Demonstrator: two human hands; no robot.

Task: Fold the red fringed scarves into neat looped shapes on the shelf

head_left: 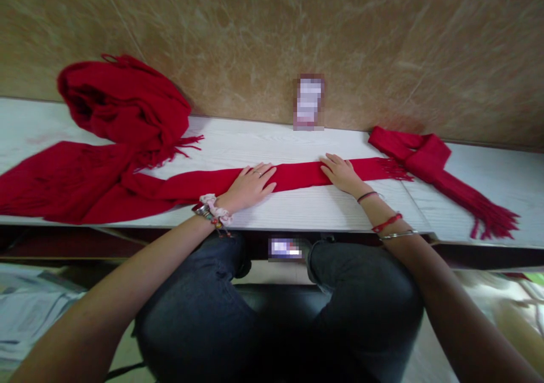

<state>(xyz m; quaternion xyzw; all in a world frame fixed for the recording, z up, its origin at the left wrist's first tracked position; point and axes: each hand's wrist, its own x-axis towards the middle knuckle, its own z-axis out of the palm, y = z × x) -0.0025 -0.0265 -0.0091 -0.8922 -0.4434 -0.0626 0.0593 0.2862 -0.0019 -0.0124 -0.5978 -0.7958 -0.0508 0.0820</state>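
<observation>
A red scarf (297, 176) is stretched in a flat, narrow strip along the white table (272, 145), its fringed end to the right. My left hand (249, 186) lies on the strip with its fingers extended, a ring on one finger. Farther right along the same strip, my right hand (341, 173) rests flat with its fingers extended. Toward the left, the scarf widens into loose folds. A second red scarf (429, 159), folded over itself, lies at the right with its fringe toward the table's front edge.
A bundled red scarf (127, 99) sits at the back left against the brown marbled wall (238, 43). A blurred-out, phone-shaped object (309, 101) leans on the wall. My knees are below the table's front edge, and papers (29, 315) lie at lower left.
</observation>
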